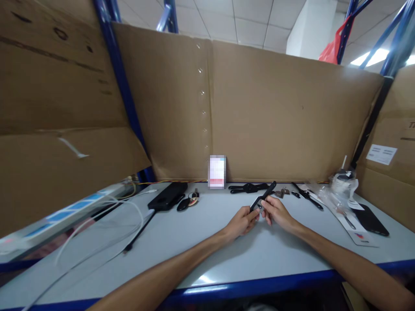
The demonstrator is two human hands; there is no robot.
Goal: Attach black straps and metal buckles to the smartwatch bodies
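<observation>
A watch with a black strap (269, 190) is held between my two hands above the table; one strap end sticks up past my fingers. My left hand (242, 221) is closed round its lower left part. With thumb and fingers my right hand (277, 211) pinches its middle, where a small greyish part shows; my fingers hide the rest. Behind my hands lie more black straps or watches (249, 188). Right of them are small metal pieces (284, 191) and another black-strapped watch (308, 197).
A phone-like lit screen (217, 172) leans on the cardboard back wall (275, 116). At left lie a black power bank (168, 196), a key fob (183, 204), white cables and a power strip (65, 211). Plastic packaging (343, 211) and a black phone (371, 219) lie at right.
</observation>
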